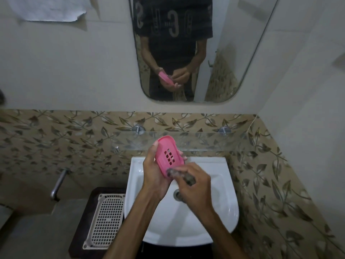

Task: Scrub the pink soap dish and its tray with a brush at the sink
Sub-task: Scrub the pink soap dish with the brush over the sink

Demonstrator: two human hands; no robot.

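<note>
Pink soap dish (168, 156), pierced with a block of small square drain holes, is held tilted on edge above the back of a white sink (220, 212), its hollow side turned toward the camera. The left hand (155, 174) grasps it from the left, thumb over the upper rim, fingertips showing past the far edge. The right hand (196, 186) has its fingers curled tight around a dark, grimy brush (180, 175), blurred in the frame, whose head touches the lower end of the dish. Both forearms reach in from the bottom of the view over the basin; the metal drain (177, 194) shows partly between the wrists.

Just behind the dish, a clear glass shelf (205, 141) on two metal pegs runs along a band of brown leaf-patterned tiles (65, 139). Left of the sink, a white perforated plastic tray (106, 221) lies flat on a dark counter (78, 230), with a metal tap (58, 186) on the wall near it.

Above, a rounded mirror (233, 62) reflects the person's torso in a dark printed T-shirt and both hands with the pink dish. The shirt's pale lettering appears reversed; large characters like "S" and "C" can be made out, the rest unreadable. A torn sheet of paper (50, 8) hangs on the wall at upper left, no writing legible.
</note>
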